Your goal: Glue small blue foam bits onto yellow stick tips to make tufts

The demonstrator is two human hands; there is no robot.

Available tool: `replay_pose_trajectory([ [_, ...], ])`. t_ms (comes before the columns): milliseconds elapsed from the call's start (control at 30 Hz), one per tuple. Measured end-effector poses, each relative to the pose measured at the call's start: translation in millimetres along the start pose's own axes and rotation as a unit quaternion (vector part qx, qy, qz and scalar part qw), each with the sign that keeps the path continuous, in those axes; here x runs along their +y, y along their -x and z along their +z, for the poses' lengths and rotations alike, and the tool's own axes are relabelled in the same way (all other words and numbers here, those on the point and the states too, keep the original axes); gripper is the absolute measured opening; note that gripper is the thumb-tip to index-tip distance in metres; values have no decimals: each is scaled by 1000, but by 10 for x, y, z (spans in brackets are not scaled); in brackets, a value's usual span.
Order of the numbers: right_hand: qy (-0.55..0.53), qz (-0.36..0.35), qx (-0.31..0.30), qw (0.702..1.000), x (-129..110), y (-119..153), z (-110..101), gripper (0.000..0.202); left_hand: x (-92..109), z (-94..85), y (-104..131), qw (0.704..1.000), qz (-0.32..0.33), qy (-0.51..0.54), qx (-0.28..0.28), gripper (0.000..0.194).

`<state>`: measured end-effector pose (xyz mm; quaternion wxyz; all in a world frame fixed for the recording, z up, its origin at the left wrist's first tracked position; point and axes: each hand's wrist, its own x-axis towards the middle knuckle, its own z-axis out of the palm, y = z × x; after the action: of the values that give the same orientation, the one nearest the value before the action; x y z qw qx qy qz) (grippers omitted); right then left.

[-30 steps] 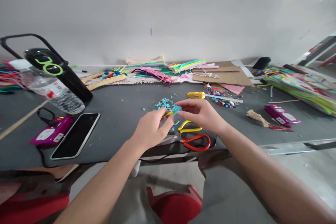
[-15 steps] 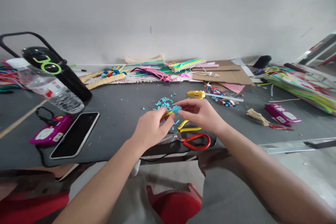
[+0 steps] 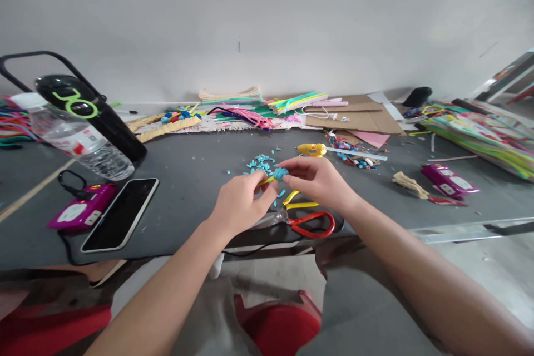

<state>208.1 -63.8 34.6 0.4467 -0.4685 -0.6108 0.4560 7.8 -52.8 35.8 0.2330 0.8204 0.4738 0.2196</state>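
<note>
My left hand point(image 3: 236, 203) is closed in a pinch on a thin yellow stem point(image 3: 267, 181), probably pipe cleaner. At the stem's right end sits a small fuzzy blue cluster point(image 3: 281, 173), like a flower head. The fingers of my right hand point(image 3: 323, 182) are closed round that cluster, partly covering it. Just behind my hands, many short blue pieces point(image 3: 262, 166) lie scattered on the grey table. Under and in front of them are yellow-handled pliers point(image 3: 302, 205) and red-handled scissors point(image 3: 331, 225), partly hidden by my left hand.
A yellow glue gun point(image 3: 309, 149) with a glue stick lies behind my right hand. To the left are a phone point(image 3: 120, 214), a purple device point(image 3: 81, 208), a water bottle point(image 3: 79, 136) and a black flask point(image 3: 112, 128). Pipe cleaner bundles point(image 3: 298, 103) and cardboard point(image 3: 354, 117) line the wall.
</note>
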Motion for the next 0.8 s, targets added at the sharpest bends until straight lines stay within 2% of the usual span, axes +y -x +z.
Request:
replay_pose_trajectory([
  [433, 12, 9, 9, 1000, 16, -6, 10, 30, -8, -17, 26, 999, 15, 26, -11, 19],
  [533, 9, 15, -5, 1000, -12, -1, -14, 32, -34, 8, 17, 996, 7, 93, -16, 17],
  [633, 18, 20, -11, 1000, -47, 4, -52, 33, -62, 22, -12, 978, -20, 205, -36, 16],
  [700, 6, 7, 4, 1000, -53, -2, -78, 34, -70, 10, -32, 963, -49, 259, -53, 17],
  [800, -43, -19, 46, 998, -28, -27, -114, 33, -66, -36, -52, 953, -79, 287, -53, 23],
])
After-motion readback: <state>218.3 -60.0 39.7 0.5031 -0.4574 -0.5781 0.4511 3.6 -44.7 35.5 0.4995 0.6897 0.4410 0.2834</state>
